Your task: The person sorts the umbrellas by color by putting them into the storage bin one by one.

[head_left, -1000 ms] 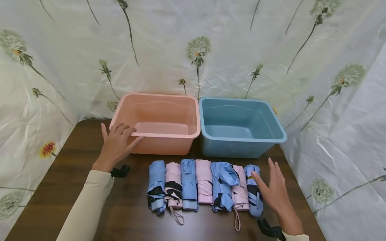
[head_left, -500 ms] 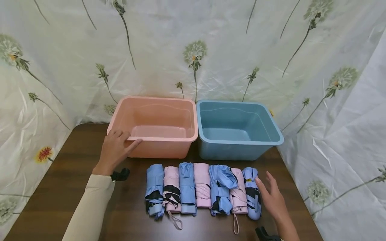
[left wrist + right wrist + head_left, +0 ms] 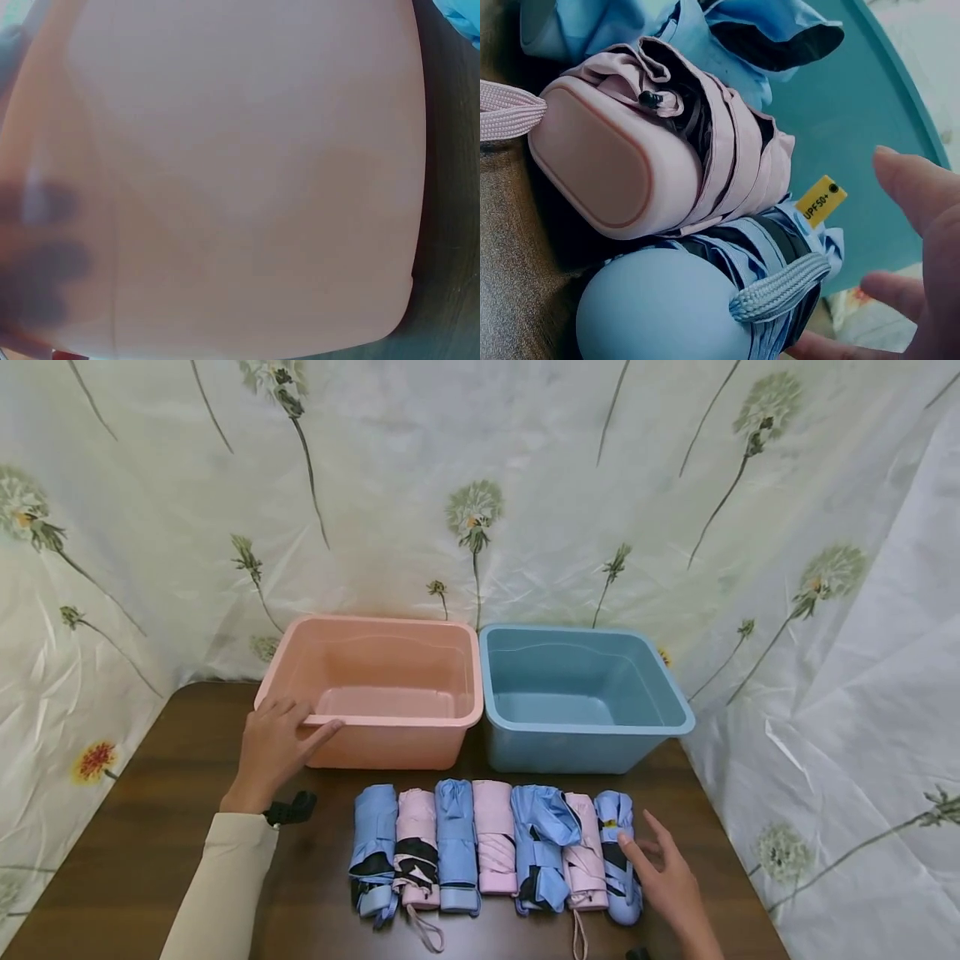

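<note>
My left hand [image 3: 273,747] grips the near rim of the pink plastic bin [image 3: 390,747], fingers over the inside and thumb along the outer front. In the left wrist view the bin wall [image 3: 262,187] fills most of the picture, with the fingers dark and blurred behind it. Beside the rightmost folded blue umbrella [image 3: 618,870] is my right hand [image 3: 669,883], thumb and fingers apart. The right wrist view shows that umbrella's round end [image 3: 664,307], its cord and a yellow tag [image 3: 823,201]; the thumb [image 3: 915,187] stands clear of it. Whether the lower fingers touch it is hidden.
A blue bin [image 3: 585,752] stands right of the pink one. Before them lies a row of several folded umbrellas, blue and pink alternating, including a pink umbrella [image 3: 585,852] beside the rightmost. Floral sheeting [image 3: 375,485] hangs behind the dark wooden table [image 3: 315,877].
My left hand has come down onto the pink bin's rim and taken hold of it. The right hand has moved closer to the rightmost blue umbrella. The head view has shifted slightly.
</note>
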A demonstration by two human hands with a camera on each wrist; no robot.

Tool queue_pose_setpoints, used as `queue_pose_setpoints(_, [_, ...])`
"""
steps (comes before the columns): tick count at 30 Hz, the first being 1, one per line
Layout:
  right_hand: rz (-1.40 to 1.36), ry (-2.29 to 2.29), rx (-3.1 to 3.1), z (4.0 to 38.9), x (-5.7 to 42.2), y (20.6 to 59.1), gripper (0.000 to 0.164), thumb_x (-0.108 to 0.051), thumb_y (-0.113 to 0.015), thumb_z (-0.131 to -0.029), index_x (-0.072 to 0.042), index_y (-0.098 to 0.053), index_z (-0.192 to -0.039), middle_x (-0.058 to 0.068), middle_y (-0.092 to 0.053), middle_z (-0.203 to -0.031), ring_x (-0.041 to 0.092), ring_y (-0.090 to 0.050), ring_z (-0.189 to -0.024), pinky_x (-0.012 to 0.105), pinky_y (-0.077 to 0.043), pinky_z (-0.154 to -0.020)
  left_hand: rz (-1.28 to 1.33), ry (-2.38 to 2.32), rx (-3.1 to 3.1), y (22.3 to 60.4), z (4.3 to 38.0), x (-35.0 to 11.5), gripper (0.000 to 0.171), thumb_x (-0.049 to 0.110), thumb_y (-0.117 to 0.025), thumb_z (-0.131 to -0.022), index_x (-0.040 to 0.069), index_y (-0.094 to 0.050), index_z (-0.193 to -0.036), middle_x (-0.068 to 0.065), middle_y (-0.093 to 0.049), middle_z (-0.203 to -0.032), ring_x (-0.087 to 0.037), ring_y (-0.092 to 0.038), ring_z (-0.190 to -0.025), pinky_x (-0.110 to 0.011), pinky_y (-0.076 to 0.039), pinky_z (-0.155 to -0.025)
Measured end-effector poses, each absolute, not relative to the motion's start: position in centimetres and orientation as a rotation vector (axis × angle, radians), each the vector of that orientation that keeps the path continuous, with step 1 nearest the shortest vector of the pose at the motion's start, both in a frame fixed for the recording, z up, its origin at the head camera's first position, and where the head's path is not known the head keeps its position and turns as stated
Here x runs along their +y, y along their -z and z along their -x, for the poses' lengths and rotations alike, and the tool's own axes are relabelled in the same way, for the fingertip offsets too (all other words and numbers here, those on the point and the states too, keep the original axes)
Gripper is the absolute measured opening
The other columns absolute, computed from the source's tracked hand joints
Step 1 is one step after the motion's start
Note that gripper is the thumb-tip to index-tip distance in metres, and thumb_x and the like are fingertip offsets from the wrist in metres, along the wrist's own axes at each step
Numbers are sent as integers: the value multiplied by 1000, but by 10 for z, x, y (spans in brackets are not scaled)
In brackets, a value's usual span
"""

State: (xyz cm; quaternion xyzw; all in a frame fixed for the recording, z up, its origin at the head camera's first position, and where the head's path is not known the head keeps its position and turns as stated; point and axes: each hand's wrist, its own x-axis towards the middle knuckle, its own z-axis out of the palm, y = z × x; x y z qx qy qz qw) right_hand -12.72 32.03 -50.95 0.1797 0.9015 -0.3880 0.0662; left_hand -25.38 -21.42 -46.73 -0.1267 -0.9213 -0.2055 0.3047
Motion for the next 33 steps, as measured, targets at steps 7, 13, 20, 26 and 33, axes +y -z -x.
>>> queue_pose_setpoints(7, [-490,1121,2681,130,322,521,90,-71,-55,-82,-20,-28,-152,23,-58,-126,34,-59,-111,49,-48,-86,341,546,-2423,470,251,-216,41,43,-78,-73,9,-57,-71,-7,-53,-70,-26,-48,-74,-50,-37,-67])
queue_pose_setpoints(13, [-464,1133,2667,131,327,528,91,-64,-63,-81,-21,-26,-153,24,-56,-125,33,-61,-106,47,-50,-82,353,564,-2430,472,254,-216,43,48,-75,-76,8,-59,-73,-7,-57,-73,-26,-50,-78,-49,-37,-69])
queue_pose_setpoints(20, [-462,1216,2615,134,329,535,93,-58,-69,-80,-24,-23,-153,32,-46,-132,40,-57,-108,47,-48,-83,340,555,-2412,472,255,-216,40,44,-79,-72,10,-56,-71,-4,-54,-71,-24,-49,-75,-48,-37,-68])
queue_pose_setpoints(26, [-456,1248,2615,134,328,538,90,-53,-71,-81,-23,-25,-152,33,-45,-133,42,-53,-112,47,-47,-82,330,556,-2409,473,254,-216,41,42,-80,-71,12,-53,-67,-3,-50,-67,-23,-47,-72,-47,-35,-66])
queue_pose_setpoints(33, [-463,1174,2703,134,323,535,83,-44,-70,-86,-20,-26,-152,34,-46,-133,47,-49,-118,55,-44,-86,334,547,-2401,471,255,-214,41,44,-79,-72,13,-53,-67,-4,-51,-68,-24,-48,-72,-48,-36,-67])
